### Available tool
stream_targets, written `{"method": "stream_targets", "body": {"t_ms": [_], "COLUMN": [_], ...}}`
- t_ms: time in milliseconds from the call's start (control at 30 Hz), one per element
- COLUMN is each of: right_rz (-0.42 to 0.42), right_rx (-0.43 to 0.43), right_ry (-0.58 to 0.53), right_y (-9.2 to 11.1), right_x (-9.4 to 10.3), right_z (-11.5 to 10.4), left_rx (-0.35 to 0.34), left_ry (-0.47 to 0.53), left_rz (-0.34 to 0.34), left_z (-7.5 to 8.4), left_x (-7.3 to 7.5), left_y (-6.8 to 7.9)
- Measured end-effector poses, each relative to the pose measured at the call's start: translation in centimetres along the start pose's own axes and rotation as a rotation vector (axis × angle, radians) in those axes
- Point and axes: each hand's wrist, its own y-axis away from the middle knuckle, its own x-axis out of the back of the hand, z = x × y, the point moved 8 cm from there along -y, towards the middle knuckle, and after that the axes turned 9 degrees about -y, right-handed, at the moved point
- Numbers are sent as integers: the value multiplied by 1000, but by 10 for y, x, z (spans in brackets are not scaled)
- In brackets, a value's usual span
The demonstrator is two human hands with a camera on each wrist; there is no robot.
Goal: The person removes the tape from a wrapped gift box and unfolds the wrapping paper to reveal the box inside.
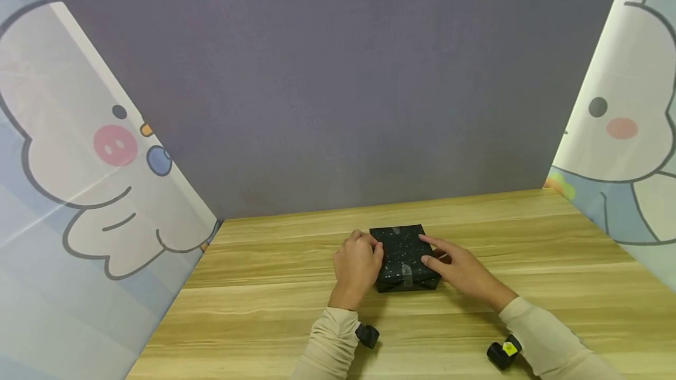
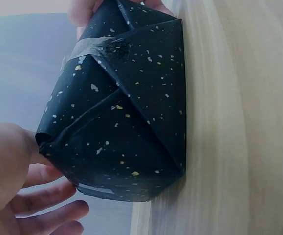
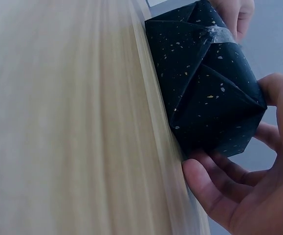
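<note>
A flat box wrapped in black speckled paper (image 1: 402,254) lies on the wooden table between both hands. Clear tape crosses its near end, where folded paper flaps show in both wrist views. At the box's left side, my left hand (image 1: 357,264) holds the edge with its thumb over the top, its fingers bent beside the side face (image 2: 131,147). From the right, my right hand (image 1: 462,265) grips the box, thumb on the top edge and several fingers along the side (image 3: 219,117). Some fingertips are hidden behind the box.
The wood-grain table (image 1: 253,309) runs back to a grey wall panel (image 1: 343,87). Cartoon-printed panels (image 1: 79,151) stand on the left and right sides. A small black device (image 1: 503,353) sits at each wrist.
</note>
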Motion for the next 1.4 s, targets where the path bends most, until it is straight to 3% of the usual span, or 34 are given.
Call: {"method": "stream_targets", "body": {"t_ms": [267,700,1200,1400], "right_rz": [-18,-37,-42,-45], "right_rx": [-6,-4,-1,-5], "right_ry": [15,10,10,7], "right_y": [0,-3,-2,-1], "right_x": [-3,-4,-5,-5], "right_z": [4,4,5,3], "left_rx": [65,135,135,128], "left_ry": [72,175,223,259], "left_rz": [-86,-126,-151,-192], "left_z": [-8,-19,-28,-31], "left_x": [-5,-10,-9,-11], "left_y": [0,-4,-5,-5]}}
